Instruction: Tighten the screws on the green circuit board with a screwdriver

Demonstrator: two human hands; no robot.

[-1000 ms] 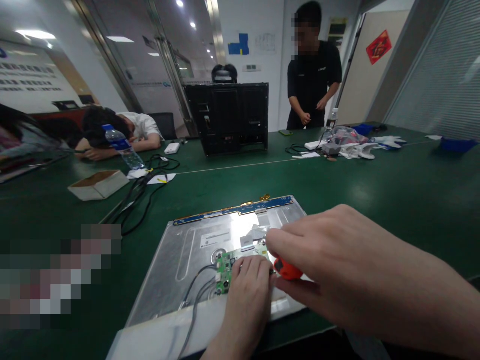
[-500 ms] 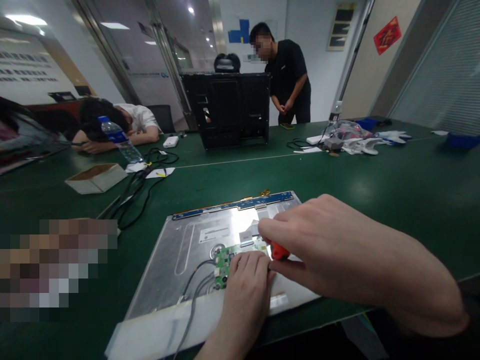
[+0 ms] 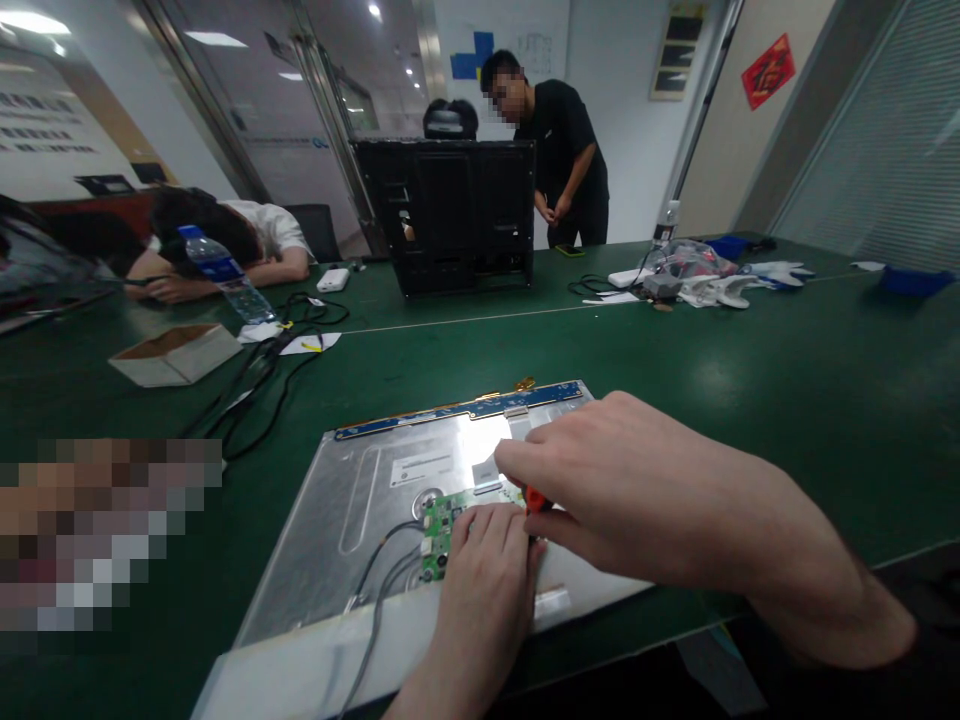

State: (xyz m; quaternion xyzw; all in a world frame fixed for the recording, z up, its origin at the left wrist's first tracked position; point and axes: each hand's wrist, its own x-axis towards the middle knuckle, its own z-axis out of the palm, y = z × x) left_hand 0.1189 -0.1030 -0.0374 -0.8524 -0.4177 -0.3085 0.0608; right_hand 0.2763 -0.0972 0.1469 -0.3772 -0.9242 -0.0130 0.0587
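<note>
Item: metal-backed panel [image 3: 315, 535], lying on the worktop [image 3: 712, 380] before the person, green circuit board [image 3: 435, 545] upon it. Left hand [image 3: 487, 570]: fingers together, slightly bent, laid across the board; whether it grips anything beneath cannot be told. Right hand [image 3: 622, 490]: closed round a red handle [image 3: 535, 498] at the board's right side, fingers and thumb drawn in; working end concealed. Hazards, as judged: a slip of the handle, from uneven pressure or a poor seat, might score the board or jab the left fingers, which lie close beside it; a sideways knock by the right fingers might strain the pale flat piece [image 3: 484, 472] just beyond the board; a drag of the left wrist might tug the grey cable [image 3: 377, 620] at the board's left side; uneven push might skid the panel. Edges: blue strip [image 3: 525, 400] along the panel's far edge, exposed; white sheet [image 3: 300, 655] along the near side; right near corner close to the worktop's edge, so little margin towards the person. Room: ample beyond the strip, black housing [image 3: 457, 220] well apart, and ample beyond the right forearm; narrower at left, with black cables [image 3: 262, 390] and an open box [image 3: 180, 360].
</note>
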